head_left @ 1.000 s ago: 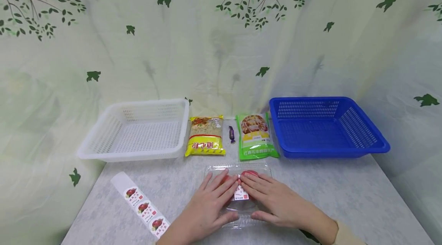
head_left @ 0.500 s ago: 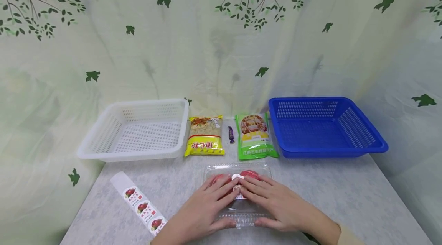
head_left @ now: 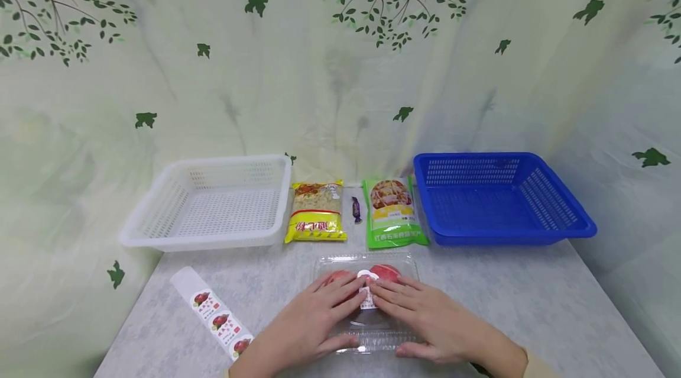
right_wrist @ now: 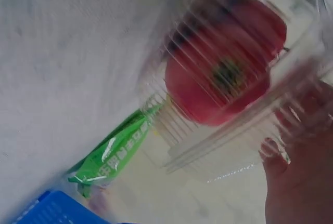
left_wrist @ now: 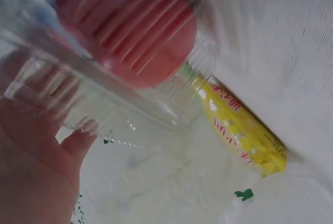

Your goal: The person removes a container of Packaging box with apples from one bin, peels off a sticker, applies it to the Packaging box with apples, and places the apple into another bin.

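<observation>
A clear plastic clamshell box [head_left: 367, 262] stands on the table in front of me, with red round fruits [right_wrist: 223, 73] inside. On its lid lies a white printed sticker [head_left: 367, 300], partly covered by fingertips. My left hand [head_left: 311, 322] rests on the left of the lid, fingers extended and tips at the sticker. From the other side my right hand [head_left: 425, 319] presses the lid the same way, its fingertips close to the left ones. Both thumbs lie near the box's front edge. Through the ribbed wall, the left wrist view shows a red fruit [left_wrist: 130, 31].
A strip of stickers [head_left: 213, 313] lies at left. Behind the box are a yellow food packet [head_left: 317, 212], a small purple-wrapped candy [head_left: 356, 210] and a green food packet [head_left: 395, 212]. A white basket [head_left: 207, 242] and a blue basket [head_left: 511, 236] flank them.
The fingertips have shifted over the sticker, so its upper part shows now and its lower part is more covered. The thumbs have spread farther apart. The box stays in place.
</observation>
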Action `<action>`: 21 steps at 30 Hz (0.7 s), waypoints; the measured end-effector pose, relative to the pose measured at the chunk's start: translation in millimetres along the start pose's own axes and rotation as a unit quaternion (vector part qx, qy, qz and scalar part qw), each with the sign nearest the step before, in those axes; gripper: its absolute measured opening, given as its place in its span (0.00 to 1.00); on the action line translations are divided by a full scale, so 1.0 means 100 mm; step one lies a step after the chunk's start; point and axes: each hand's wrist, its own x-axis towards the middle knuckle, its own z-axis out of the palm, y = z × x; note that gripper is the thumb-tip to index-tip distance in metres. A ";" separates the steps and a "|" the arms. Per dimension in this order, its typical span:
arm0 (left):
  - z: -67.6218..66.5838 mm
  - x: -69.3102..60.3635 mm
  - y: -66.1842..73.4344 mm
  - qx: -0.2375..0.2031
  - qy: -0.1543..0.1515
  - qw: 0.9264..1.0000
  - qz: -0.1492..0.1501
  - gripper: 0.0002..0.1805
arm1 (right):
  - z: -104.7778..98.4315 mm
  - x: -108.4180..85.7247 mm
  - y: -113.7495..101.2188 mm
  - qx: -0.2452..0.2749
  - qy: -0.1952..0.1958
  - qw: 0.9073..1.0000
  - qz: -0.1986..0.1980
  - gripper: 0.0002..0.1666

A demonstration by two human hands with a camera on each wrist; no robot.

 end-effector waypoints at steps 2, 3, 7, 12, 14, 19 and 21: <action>0.00 0.02 0.00 0.001 -0.005 1.000 -0.020 0.43 | 0.00 0.03 0.04 -0.006 0.016 1.000 -0.004 0.52; 0.00 0.03 0.00 0.002 -0.007 1.000 -0.026 0.44 | 0.00 0.04 0.06 -0.010 0.023 1.000 -0.005 0.51; 0.03 0.05 0.01 0.004 -0.022 0.999 -0.038 0.46 | 0.02 0.07 0.10 -0.025 0.034 0.999 -0.007 0.50; 0.06 0.06 0.01 -0.005 -0.033 0.998 -0.044 0.46 | 0.04 0.06 0.09 -0.032 0.028 0.999 -0.002 0.51; 0.07 0.06 0.01 -0.009 -0.034 0.998 -0.046 0.46 | 0.04 0.06 0.08 -0.036 0.021 0.999 0.005 0.51; 0.08 0.07 0.00 -0.022 -0.032 0.998 -0.054 0.45 | 0.05 0.07 0.07 -0.042 0.013 0.999 0.014 0.51; 0.08 0.08 -0.01 -0.026 -0.032 0.997 -0.058 0.45 | 0.05 0.08 0.06 -0.041 0.016 0.999 0.015 0.50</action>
